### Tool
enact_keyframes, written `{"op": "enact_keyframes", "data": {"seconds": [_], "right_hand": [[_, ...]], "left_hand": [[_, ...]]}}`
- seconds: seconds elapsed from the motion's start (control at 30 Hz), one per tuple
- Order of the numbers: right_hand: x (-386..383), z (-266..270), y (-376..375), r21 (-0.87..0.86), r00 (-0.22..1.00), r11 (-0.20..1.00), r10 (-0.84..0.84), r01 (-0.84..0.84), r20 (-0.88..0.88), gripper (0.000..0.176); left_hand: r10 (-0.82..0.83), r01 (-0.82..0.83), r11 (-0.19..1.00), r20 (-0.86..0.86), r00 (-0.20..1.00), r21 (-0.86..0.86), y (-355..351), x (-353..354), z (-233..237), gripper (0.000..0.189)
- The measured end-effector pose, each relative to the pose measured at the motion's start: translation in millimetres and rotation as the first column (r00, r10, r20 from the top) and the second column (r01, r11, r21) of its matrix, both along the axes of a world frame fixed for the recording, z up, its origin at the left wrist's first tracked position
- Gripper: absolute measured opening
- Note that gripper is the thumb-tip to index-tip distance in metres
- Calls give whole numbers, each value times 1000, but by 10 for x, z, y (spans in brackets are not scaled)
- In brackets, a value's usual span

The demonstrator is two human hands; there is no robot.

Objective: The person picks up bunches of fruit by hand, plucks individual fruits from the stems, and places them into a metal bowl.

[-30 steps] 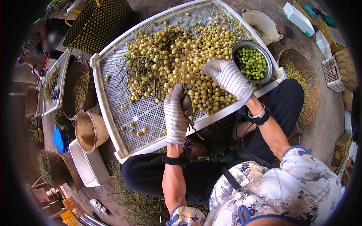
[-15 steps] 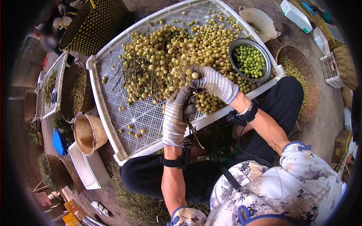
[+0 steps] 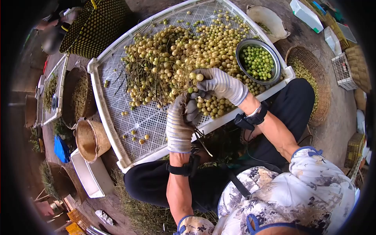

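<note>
My left hand (image 3: 181, 123), in a striped glove with grey fingers, is closed round a thin bunch of fruit stems (image 3: 201, 143) whose cut ends stick out below it. My right hand (image 3: 223, 87), gloved alike, curls its fingers against small round yellow fruits (image 3: 199, 77) just above the left hand. A green fruit (image 3: 190, 90) shows between the two hands. Under and beyond them, a heap of yellowish fruits (image 3: 219, 49) with tangled twigs covers much of a white perforated tray (image 3: 113, 133). A metal bowl (image 3: 237, 58) of green fruits sits at the tray's right.
A wicker basket (image 3: 324, 102) with fruits stands right of my knee. Beyond the tray are a pale tub (image 3: 270, 17) and a black-yellow woven basket (image 3: 94, 29). On the left stand a tan bucket (image 3: 94, 139) and a white box (image 3: 92, 176). Part of another person shows upper left.
My right hand's fingers have shifted slightly at the fruits. My left hand has turned and lowered a little, still gripping the stems. A green fruit now shows between the hands.
</note>
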State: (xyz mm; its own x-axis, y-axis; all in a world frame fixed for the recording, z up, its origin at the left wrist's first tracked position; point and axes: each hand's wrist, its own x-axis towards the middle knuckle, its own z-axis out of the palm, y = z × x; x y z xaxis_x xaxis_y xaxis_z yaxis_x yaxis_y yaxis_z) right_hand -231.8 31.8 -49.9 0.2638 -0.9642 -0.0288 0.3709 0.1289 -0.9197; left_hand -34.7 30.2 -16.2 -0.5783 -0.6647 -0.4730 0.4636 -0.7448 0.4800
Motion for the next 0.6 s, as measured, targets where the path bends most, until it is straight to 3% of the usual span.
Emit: {"op": "enact_keyframes", "data": {"seconds": [0.03,0.07,0.13,0.17,0.27,0.4,0.43,0.53,0.6], "right_hand": [[-45,-13,-10,-31,996,999,7,-10,-90,48],[-30,112,2,-31,943,999,-45,36,-330,49],[27,44,-30,-530,595,844,-467,80,-654,49],[41,41,-37,-528,658,839,-473,133,-585,47],[-73,103,55,24,964,994,-96,105,-246,51],[-63,78,74,45,997,999,16,-20,75,59],[-51,82,72,115,992,993,-25,11,123,54],[-30,76,23,115,996,991,-64,71,-65,41],[15,97,42,97,995,990,-102,102,4,33]], "left_hand": [[27,-19,997,114,993,-69,31,1,45,22],[57,-26,990,225,973,-138,59,-10,98,23],[3,48,980,254,967,-194,40,12,110,27],[10,33,983,225,974,-183,57,18,106,27],[12,21,982,173,985,-190,46,41,101,26],[-12,82,969,284,959,-233,34,24,154,25],[-13,95,962,304,953,-258,28,30,137,24],[-6,133,957,441,898,-257,-9,39,143,25],[-39,120,971,358,933,-209,-28,58,99,25]]}}
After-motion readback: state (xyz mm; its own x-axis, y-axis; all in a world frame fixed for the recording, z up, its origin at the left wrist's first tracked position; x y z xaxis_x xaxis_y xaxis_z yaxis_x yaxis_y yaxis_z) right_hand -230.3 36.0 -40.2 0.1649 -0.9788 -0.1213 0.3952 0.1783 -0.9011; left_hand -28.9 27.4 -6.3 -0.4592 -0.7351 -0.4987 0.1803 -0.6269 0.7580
